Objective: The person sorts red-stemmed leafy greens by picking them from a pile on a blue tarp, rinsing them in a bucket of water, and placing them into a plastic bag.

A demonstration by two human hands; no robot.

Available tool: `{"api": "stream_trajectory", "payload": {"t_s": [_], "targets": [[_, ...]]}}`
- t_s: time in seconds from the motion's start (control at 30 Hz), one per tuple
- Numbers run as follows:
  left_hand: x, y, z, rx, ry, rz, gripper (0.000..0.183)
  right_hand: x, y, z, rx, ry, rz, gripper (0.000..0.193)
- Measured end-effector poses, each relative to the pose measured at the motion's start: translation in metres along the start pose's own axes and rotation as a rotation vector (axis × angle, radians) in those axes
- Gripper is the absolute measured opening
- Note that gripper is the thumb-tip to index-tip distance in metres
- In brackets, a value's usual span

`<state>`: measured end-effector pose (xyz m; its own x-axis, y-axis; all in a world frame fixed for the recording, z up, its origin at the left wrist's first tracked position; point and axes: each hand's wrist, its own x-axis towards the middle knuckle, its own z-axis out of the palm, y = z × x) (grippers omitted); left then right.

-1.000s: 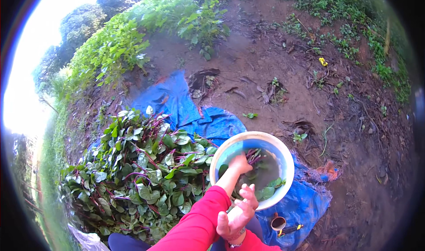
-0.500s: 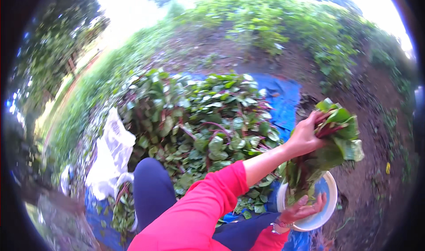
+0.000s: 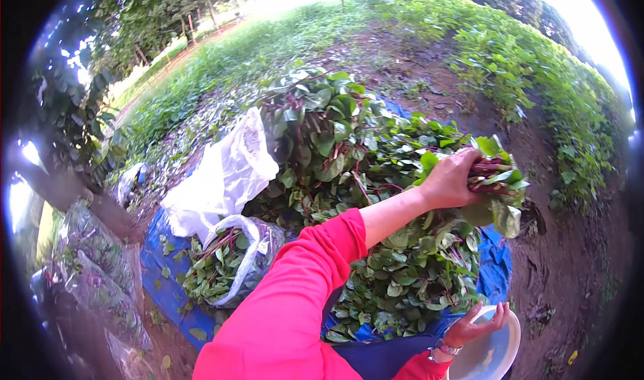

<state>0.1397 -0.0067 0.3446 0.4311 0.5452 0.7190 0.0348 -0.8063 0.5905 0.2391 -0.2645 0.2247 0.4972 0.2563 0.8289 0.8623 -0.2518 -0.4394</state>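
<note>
Right hand (image 3: 469,326): one, palm turned up, fingers spread, nothing in the grasp; bracelet at the wrist. Position: at the rim of the basin; whether it touches, cannot tell.

Basin (image 3: 493,354): one, round, pale rim, bluish inside, cut by the lower edge of the view. Contents: not clear enough to record.

Left hand (image 3: 451,181): one, at the end of a red sleeve (image 3: 288,299), arm stretched forward; fingers closed around the stems of a leafy bunch.

Leafy bunch (image 3: 500,179): one, broad green leaves, purple-red stems gathered together; held above the right side of the heap, apart from the basin and bag.

Bag (image 3: 245,279): one, translucent, pale rim, left of the sleeve; part-filled with leafy stems of similar kind.

Heap (image 3: 396,273): one, large, loose leaves and stems, spread across much of the blue tarp (image 3: 164,266).

White plastic (image 3: 221,179): one, crumpled, beside the heap and next to the bag; whether joined to it, cannot tell.

Progress, as judged: one bunch is gathered and off the heap, not set down anywhere; some stems lie in the bag. Remaining: the heap, much larger than both together, so much appears undone.

Beyond: low green plants (image 3: 557,105), bare soil, then trees (image 3: 161,18).
</note>
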Motion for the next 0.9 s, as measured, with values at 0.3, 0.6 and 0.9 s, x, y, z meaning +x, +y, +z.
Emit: {"api": "stream_trajectory", "payload": {"t_s": [0.3,0.6,0.9], "targets": [[-0.031,-0.095,-0.048,0.087,0.151,-0.264,0.051,0.004,-0.023,0.040,-0.025,-0.233,-0.051,0.037],[-0.031,-0.097,-0.087,0.067,0.168,-0.365,0.053,-0.002,-0.025,0.082,0.008,-0.387,-0.050,0.033],[-0.030,-0.111,-0.108,0.057,0.297,-0.270,0.052,-0.006,-0.027,0.109,-0.008,-0.488,-0.079,0.039]]}}
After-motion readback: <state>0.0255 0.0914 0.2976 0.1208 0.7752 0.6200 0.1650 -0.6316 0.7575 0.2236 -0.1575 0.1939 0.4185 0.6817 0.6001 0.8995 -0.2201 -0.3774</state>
